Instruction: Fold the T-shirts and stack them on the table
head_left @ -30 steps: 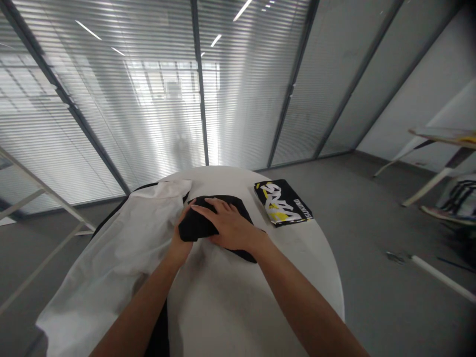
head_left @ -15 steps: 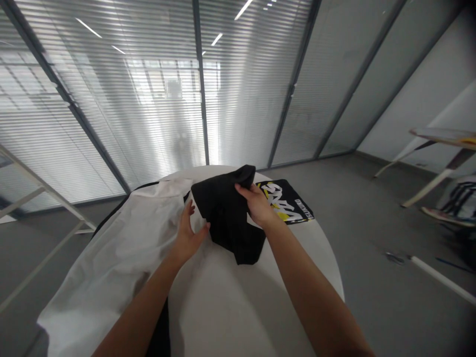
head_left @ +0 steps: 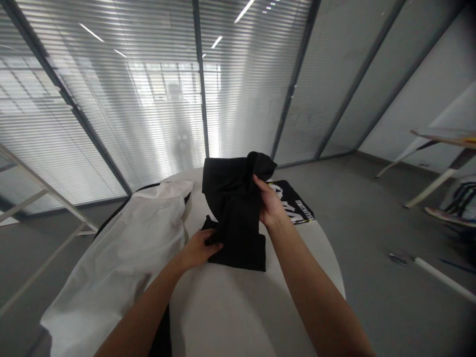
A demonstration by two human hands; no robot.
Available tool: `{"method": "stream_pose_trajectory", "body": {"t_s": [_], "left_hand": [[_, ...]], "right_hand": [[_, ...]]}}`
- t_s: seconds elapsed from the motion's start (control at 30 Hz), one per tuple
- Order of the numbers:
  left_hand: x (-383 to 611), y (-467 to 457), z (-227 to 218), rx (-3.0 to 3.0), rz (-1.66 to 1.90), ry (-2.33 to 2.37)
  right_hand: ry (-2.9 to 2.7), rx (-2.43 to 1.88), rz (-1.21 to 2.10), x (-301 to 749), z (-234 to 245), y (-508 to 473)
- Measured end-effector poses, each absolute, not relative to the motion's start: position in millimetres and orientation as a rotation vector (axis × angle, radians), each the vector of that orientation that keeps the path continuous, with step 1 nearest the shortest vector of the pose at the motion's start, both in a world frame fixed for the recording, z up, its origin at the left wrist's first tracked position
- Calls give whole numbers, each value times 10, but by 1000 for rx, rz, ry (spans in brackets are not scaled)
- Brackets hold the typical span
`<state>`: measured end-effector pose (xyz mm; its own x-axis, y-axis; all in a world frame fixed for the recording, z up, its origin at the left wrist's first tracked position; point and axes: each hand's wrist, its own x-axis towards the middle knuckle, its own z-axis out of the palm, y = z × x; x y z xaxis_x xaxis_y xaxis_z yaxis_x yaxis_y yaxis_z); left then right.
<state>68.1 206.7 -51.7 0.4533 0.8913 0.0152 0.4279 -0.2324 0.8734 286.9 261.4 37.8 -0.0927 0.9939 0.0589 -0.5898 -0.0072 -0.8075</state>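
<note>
A black garment hangs above the round white table, its lower end resting on the tabletop. My right hand is closed on the garment's upper part and holds it up. My left hand pinches the garment's lower left edge near the table surface. A white shirt lies spread over the table's left side, just beside my left hand.
A folded black garment with white and yellow print lies at the table's far right, partly behind my right hand. Glass walls with blinds stand behind. A white frame is at the left; another table at the right.
My right hand has lifted the black garment off the table and higher. My left hand let go, then took hold of its lower edge.
</note>
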Motion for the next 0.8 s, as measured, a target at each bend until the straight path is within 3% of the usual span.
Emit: {"method": "stream_pose_trajectory", "body": {"t_s": [0.27,0.47,0.67,0.8], "left_hand": [[457,1964,-65,1436,820,1061],[245,1766,357,1520,578,1084],[113,1512,680,1658,584,1222],[-202,1288,961,1538,718,1465]], "right_hand": [[-818,-661,891,3074,323,2781],[-825,-748,904,3114,364,2764],[-870,-900,715,2877,384,2676],[-772,-864,981,2464,560,2739]]}}
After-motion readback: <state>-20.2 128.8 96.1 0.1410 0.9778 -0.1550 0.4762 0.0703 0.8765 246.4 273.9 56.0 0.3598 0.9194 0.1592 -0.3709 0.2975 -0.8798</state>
